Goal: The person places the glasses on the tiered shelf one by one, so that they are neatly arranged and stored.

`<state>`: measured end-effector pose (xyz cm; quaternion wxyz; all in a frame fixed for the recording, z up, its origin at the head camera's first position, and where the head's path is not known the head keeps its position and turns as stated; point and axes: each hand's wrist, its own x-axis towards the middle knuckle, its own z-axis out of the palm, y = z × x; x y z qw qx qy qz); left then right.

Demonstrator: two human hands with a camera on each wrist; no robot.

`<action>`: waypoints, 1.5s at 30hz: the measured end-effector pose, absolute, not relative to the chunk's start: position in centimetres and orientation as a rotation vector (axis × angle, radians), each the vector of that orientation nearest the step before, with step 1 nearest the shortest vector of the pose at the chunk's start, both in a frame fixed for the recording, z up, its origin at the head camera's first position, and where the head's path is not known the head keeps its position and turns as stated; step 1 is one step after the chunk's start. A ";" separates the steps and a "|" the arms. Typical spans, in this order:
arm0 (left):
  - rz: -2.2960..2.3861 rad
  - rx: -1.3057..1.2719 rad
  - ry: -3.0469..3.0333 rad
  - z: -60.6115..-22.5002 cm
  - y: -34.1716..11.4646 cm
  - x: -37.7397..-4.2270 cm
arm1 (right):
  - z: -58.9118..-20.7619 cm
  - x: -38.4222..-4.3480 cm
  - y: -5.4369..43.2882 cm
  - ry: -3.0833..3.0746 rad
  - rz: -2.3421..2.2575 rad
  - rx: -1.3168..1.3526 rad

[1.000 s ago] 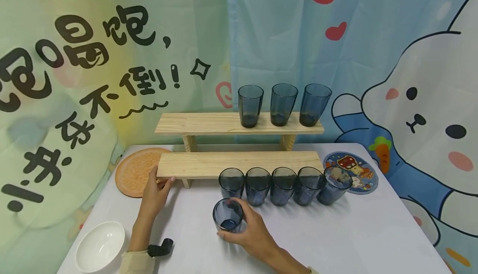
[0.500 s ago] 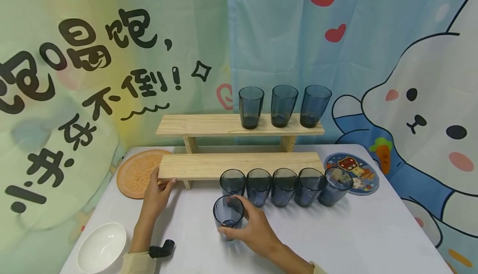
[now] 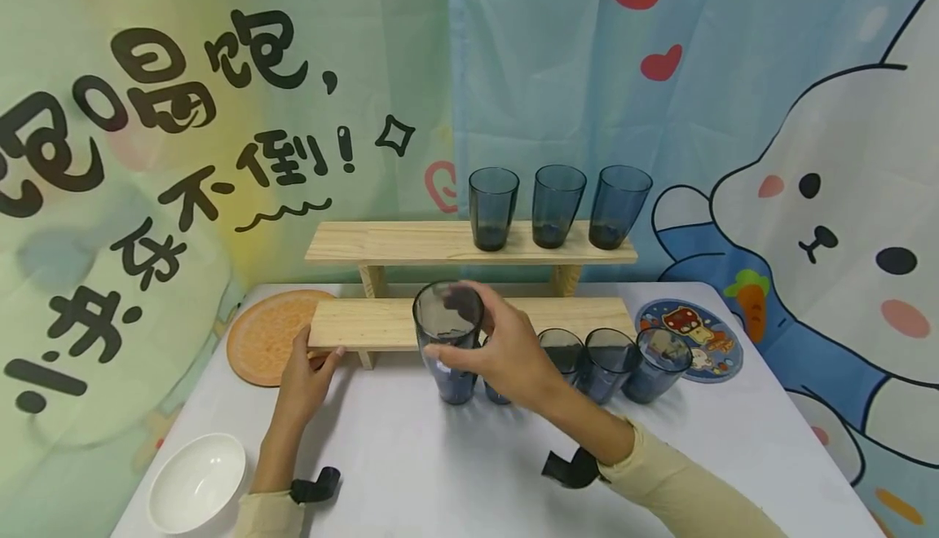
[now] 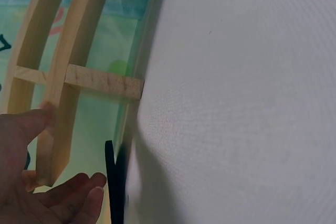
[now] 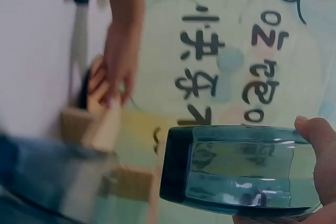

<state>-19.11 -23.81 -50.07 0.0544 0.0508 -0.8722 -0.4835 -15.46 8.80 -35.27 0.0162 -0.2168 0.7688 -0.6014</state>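
Smoky blue, the glass hangs mouth-up above the table, in front of the lower plank. The right hand has it round the side, thumb across the near face and fingers curled about the far one; the gap between them is just the glass's width. From where I stand, it overlaps the left end of a row of glasses. Three of that row show plainly to the right; beneath the held one and the hand I only catch parts of others.

The left hand pinches the left end of the lower plank, thumb at the front edge, its other fingers loosely bent below. Above and behind, three more glasses stand on the right half of the upper plank.

An orange mat lies just beside the lower plank's left end, and a blue mat sits near its right. Closer to me, a white bowl rests left of the left forearm. Behind everything hangs a cartoon curtain.
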 end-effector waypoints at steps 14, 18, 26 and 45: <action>-1.505 0.147 -2.646 -50.3 -24.5 -19.1 | -31.0 -25.2 6.1 2.629 -1.928 -0.568; -1.506 0.157 -2.644 -50.2 -24.5 -19.0 | -31.4 -27.3 5.0 2.670 -1.920 -0.516; -1.518 0.159 -2.630 -50.2 -24.3 -19.2 | -32.1 -30.5 3.3 2.756 -1.850 -0.418; -1.517 0.142 -2.602 -50.6 -24.2 -19.6 | -32.6 -33.5 1.3 2.749 -1.880 -0.306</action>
